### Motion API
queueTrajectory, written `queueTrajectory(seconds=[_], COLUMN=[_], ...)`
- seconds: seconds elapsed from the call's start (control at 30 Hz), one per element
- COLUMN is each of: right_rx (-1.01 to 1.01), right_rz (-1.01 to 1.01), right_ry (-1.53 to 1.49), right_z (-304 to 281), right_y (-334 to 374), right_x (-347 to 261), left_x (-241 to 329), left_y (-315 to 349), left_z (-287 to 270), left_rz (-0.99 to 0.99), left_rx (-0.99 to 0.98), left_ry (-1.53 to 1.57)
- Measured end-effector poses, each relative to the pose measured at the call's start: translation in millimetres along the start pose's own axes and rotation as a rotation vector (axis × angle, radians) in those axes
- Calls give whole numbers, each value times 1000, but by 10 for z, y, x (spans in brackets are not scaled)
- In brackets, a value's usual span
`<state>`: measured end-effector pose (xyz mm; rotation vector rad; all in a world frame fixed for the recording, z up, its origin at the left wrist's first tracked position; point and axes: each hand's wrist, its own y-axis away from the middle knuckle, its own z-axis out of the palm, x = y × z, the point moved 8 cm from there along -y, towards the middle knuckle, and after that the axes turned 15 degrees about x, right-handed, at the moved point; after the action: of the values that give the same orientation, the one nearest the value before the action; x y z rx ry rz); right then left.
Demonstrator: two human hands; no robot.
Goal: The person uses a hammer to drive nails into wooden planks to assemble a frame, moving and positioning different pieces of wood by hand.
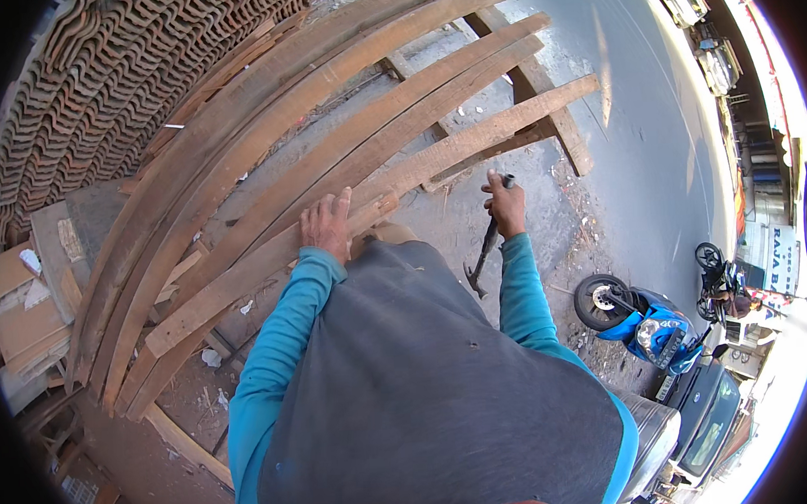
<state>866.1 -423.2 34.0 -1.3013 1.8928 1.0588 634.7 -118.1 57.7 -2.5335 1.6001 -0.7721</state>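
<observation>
A short, rough wooden plank [234, 285] lies at a slant in front of me, across the lower part of several long beams. My left hand [327, 226] is closed over this plank near its right end, fingers pointing away from me. To the right, my right hand [507, 204] grips a dark claw hammer [488, 248] by its handle. The handle's end sticks out above the fist, and the head hangs down near my forearm, apart from the wood. Longer wooden beams [345, 160] run side by side from lower left to upper right, just beyond my left hand.
Crosswise timbers [541, 97] support the beams at the far end. Wavy clay roof tiles [82, 104] are stacked at upper left, above some flat boards [30, 309]. On the right are a paved road [649, 106], a blue motorcycle [650, 327] and a dark car [703, 415].
</observation>
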Motion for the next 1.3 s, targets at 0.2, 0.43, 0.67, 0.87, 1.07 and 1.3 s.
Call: queueTrajectory(seconds=[0.2, 0.43, 0.67, 0.87, 1.07, 1.3], right_rx=[3, -29, -247, -403, -509, -378], right_rz=[248, 59, -174, -283, -468, -1092], right_ry=[-451, -464, -292, -122, 85, 233], right_z=[246, 677, 1053, 1318, 1332, 1022], right_y=[-674, -790, 196, 818, 1343, 2374], right_x=[405, 155, -577, -1073, -1324, -2428], left_x=[-204, -667, -1129, -1850, -2287, -1891], left_y=[110, 852, 1350, 1458, 1750, 1249], left_z=[43, -426, -1381, -1805, -1442, -1472], left_rz=[-82, -230, -318, -339, -451, -452], left_rx=[-165, -102, -14, 82, 120, 318], left_ry=[33, 23, -27, -125, -151, 68])
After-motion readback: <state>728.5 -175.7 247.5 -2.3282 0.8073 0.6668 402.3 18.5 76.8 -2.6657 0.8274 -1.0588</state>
